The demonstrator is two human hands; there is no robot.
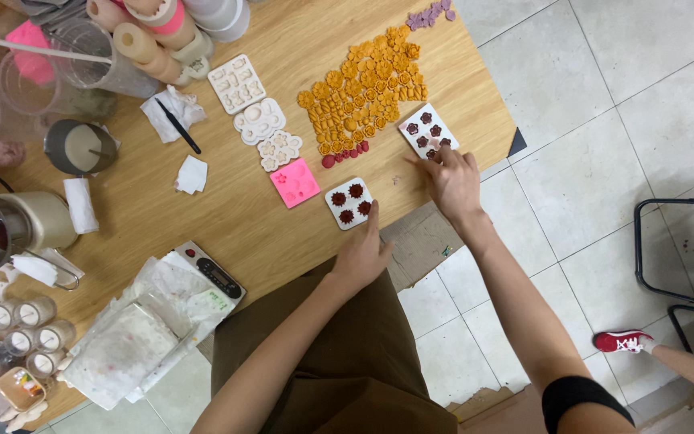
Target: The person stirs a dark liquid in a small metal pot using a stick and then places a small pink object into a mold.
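Head cam, looking straight down at a wooden table (226,217). The left hand (361,255) rests its fingertips on a small white mold (348,202) with four dark red flowers near the table edge, not gripping it. The right hand (451,181) presses loose fingers onto a second white mold (423,128) of dark red flowers at the right edge. Orange wax pieces (363,84) sit just beside it. A pink mold (295,182) and a kitchen scale (214,273) under crumpled plastic are nearby. The cups at far left are cut off and hard to make out.
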